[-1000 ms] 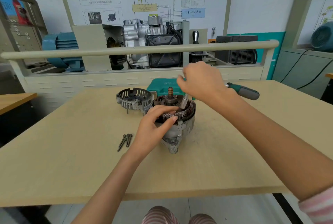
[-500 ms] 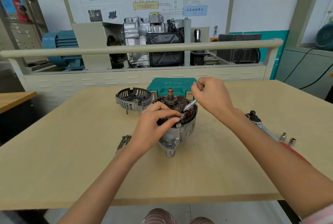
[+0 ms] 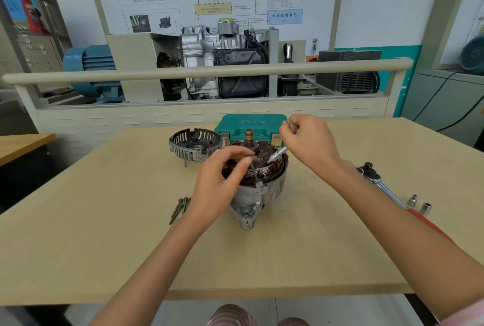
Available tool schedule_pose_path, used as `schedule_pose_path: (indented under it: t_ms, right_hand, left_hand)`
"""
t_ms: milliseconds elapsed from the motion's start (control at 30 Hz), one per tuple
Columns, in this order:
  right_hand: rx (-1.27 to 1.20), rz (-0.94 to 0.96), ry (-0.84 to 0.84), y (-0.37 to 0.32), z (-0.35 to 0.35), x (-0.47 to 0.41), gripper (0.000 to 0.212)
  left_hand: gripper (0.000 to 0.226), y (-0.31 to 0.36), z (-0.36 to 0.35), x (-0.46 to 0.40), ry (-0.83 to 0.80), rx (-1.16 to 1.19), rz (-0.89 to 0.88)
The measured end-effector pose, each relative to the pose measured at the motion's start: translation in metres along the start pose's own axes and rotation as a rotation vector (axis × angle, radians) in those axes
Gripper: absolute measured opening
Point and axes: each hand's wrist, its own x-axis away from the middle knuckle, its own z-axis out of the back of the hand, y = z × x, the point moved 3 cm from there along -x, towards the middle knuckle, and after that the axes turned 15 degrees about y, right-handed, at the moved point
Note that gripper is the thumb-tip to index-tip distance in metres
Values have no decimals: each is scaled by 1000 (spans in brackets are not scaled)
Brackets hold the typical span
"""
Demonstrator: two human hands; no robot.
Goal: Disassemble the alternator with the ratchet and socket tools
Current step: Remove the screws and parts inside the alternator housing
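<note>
Alternator [image 3: 258, 189] standing upright near the middle of the worktop [image 3: 104, 247], a little toward the far edge, shaft end up, copper windings exposed at the top of its grey housing. Left hand [image 3: 222, 181] resting against the near-left side of the alternator, thumb and forefinger pinching the top of a long bolt [image 3: 253, 172] that rises tilted out of the housing rim. Right hand [image 3: 309, 142] curled around the upper end of a silver socket extension [image 3: 275, 156], its lower tip angled down onto the top of the alternator beside the shaft. Removed rear cover [image 3: 195, 146] lying just left of and behind the alternator, toward the far edge. Teal tool case [image 3: 251, 124] closed, at the far edge directly behind the alternator. Two loose bolts [image 3: 179, 207] lying side by side left of the alternator, partly hidden by the left wrist. Ratchet [image 3: 379, 181] lying toward the right edge, metal head pointing to the far side, red handle running under the right forearm. Two small sockets [image 3: 419, 205] standing upright just right of the ratchet shaft, close to each other. Striped sleeve visible at the lower right corner of the view.
</note>
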Motion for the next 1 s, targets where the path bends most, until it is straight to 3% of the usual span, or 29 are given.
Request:
schedule_pose_path:
  t_ms: [100, 267, 367, 500, 633, 867, 1000]
  right_hand:
    - [-2, 1, 0, 1, 0, 0, 41]
    - [-5, -4, -5, 0, 0, 0, 41]
    - [-8, -6, -14, 1, 0, 0, 41]
    - [-4, -9, -9, 0, 0, 0, 41]
    - [-2, -10, -9, 1, 0, 0, 41]
    - [-4, -8, -5, 1, 0, 0, 40]
    - [-3, -7, -3, -1, 1, 1, 40]
  left_hand:
    - [13, -2, 0, -3, 40, 215, 168]
    - [16, 2, -1, -9, 54, 297, 230]
    - [23, 5, 0, -7, -76, 132, 125]
    - [17, 11, 2, -3, -333, -260, -203]
    - [27, 8, 0, 2, -501, -437, -284]
    - [21, 5, 1, -2, -414, -383, -293]
    - [18, 4, 12, -8, -278, -266, -235]
